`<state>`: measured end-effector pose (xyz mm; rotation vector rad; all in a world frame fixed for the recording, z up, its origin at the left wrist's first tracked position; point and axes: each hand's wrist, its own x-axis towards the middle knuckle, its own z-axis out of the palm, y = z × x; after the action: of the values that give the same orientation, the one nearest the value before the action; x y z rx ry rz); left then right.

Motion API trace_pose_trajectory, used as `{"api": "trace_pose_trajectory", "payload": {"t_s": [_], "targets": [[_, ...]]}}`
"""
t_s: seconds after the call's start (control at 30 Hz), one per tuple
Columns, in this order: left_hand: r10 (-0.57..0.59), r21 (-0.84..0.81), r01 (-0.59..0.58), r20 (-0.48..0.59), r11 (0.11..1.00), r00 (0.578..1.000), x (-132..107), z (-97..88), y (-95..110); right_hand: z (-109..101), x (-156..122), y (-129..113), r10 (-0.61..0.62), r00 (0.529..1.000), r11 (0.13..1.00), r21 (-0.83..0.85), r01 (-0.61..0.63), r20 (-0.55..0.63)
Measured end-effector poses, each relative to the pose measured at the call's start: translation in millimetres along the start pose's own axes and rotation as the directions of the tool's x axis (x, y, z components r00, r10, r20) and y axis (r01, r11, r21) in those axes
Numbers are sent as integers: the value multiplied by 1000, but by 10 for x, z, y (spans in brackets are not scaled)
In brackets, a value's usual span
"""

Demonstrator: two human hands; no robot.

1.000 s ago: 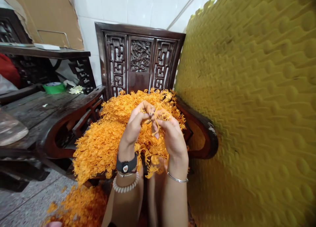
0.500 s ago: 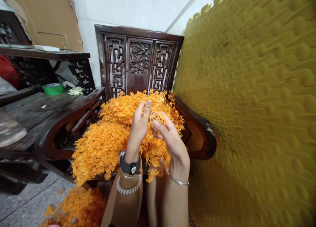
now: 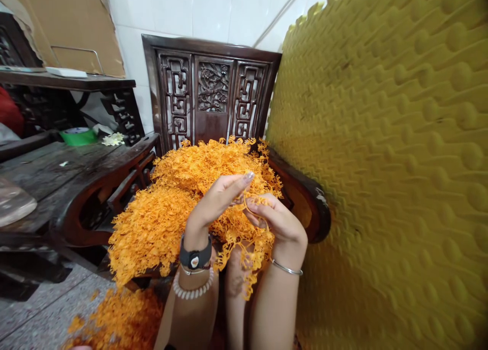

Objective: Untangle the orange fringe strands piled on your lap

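Note:
Orange plastic strands (image 3: pixel 249 276) with small flower-like curls hang from between my hands, over my knees. My right hand (image 3: pixel 280 218) pinches part of the strands between thumb and fingers. Close beside it on the left, my left hand (image 3: pixel 217 197) has its thumb stretched to the right and its fingers curled around the strand; the fingertips are partly hidden. Behind and below both hands, a large heap of the same orange strands (image 3: pixel 152 223) covers the seat of a dark carved wooden chair (image 3: pixel 211 126).
On the right stands a tall yellow-green textured foam mat (image 3: pixel 381 152). To the left, a dark wooden bench (image 3: pixel 34 167) bears a green tape roll (image 3: pixel 78 137) and a clear plastic bag (image 3: pixel 15 202). More orange pieces (image 3: pixel 118 314) lie low at the left, above the floor.
Both hands have come lower and to the right. My left hand has turned so its thumb points right, and more of the orange strand now hangs below my hands.

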<state>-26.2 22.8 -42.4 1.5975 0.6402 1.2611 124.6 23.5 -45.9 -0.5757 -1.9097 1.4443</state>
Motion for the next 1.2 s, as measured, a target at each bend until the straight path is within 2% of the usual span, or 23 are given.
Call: {"api": "trace_pose_trajectory", "payload": {"t_s": [0.07,0.13,0.2,0.27,0.37,0.53,0.63,0.7,0.77,0.9,1.0,1.1,1.17,1.2], "targets": [[-7,-50,8,12,999,1000,-2,18,-9,-25,-30,10,2,1000,999,44,-3,19],[-27,-69,31,60,997,998,-10,13,-31,-43,-43,15,32,999,990,141,-30,-11],[-41,-93,49,84,994,996,-19,-12,-63,-59,-33,25,57,994,962,271,-29,-95],[-35,-114,44,84,993,996,-20,-39,-97,-71,-1,43,42,979,931,364,35,-202],[-21,-151,30,58,988,998,-1,-45,-117,-66,68,75,3,956,910,398,119,-292],[-70,-220,64,-23,973,997,67,33,-74,9,149,76,50,972,924,380,43,-231],[-92,-206,59,-154,977,984,129,62,-87,55,158,53,64,977,944,330,7,-203],[-83,-183,24,-323,983,943,175,63,-125,84,163,35,79,983,955,294,-28,-166],[-67,-192,-21,-442,981,894,216,59,-171,123,186,19,77,982,952,307,-20,-173],[-86,-341,-126,-544,932,834,268,94,-216,250,316,15,19,948,910,398,114,-317],[-141,-465,-202,-603,862,785,286,186,-183,373,441,52,-45,901,870,426,247,-432],[-151,-535,-276,-622,798,769,280,257,-121,460,508,84,-111,852,832,421,361,-512],[-142,-573,-329,-627,751,766,256,229,-91,468,489,70,-171,815,800,405,442,-553],[-144,-605,-342,-611,719,778,238,187,-84,455,460,49,-209,779,775,385,500,-591]]}}
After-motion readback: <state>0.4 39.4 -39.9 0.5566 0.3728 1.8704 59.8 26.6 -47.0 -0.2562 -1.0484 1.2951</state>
